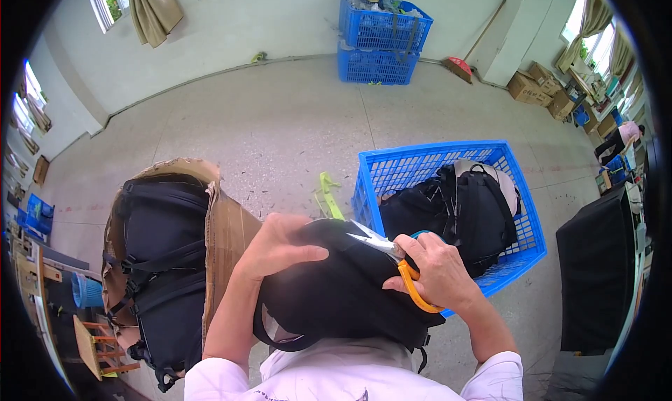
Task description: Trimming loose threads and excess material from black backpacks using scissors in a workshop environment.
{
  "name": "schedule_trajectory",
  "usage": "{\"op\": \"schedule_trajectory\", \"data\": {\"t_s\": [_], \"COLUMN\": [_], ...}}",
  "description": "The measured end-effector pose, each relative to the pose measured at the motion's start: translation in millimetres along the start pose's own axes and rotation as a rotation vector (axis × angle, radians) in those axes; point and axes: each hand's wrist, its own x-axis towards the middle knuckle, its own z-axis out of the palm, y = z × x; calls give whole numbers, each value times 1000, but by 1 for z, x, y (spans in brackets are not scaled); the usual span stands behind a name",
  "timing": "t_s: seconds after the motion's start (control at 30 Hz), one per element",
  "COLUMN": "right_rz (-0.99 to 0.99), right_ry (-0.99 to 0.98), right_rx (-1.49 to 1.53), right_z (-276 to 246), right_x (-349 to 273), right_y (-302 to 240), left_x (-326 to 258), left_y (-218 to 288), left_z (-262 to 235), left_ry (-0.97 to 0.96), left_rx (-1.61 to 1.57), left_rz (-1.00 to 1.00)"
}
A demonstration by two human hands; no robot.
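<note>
A black backpack lies on my lap, low in the middle of the head view. My left hand grips its upper left edge, fingers curled over the fabric. My right hand holds scissors with orange and blue handles. Their silver blades lie on the bag's top and point left.
A blue plastic crate with more black backpacks stands to the right on the concrete floor. A cardboard box at left holds stacked black bags. Two stacked blue crates and a broom stand by the far wall. A yellow-green strap lies on the floor.
</note>
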Motion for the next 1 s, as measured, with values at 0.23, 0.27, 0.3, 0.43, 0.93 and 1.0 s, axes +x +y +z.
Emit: {"op": "schedule_trajectory", "data": {"t_s": [0.23, 0.27, 0.3, 0.43, 0.93, 1.0], "right_rz": [-42, -61, -65, -38, -90, -90], "right_ry": [40, 66, 67, 85, 43, -28], "right_rx": [57, 61, 58, 56, 69, 76], "right_z": [6, 9, 12, 19, 0, -2], "right_x": [-2, -3, -3, -8, 2, -1], "right_y": [3, 5, 7, 6, 13, 17], "left_x": [0, 0, 0, 0, -2, -1], "left_y": [6, 5, 4, 4, 15, 13], "left_z": [2, 1, 0, 1, 5, 9], "left_ry": [1, 4, -10, -27, -44, -36], "left_rx": [-10, -9, -9, -69, 72, 68], "left_rz": [18, 22, 9, -27, 69, 91]}}
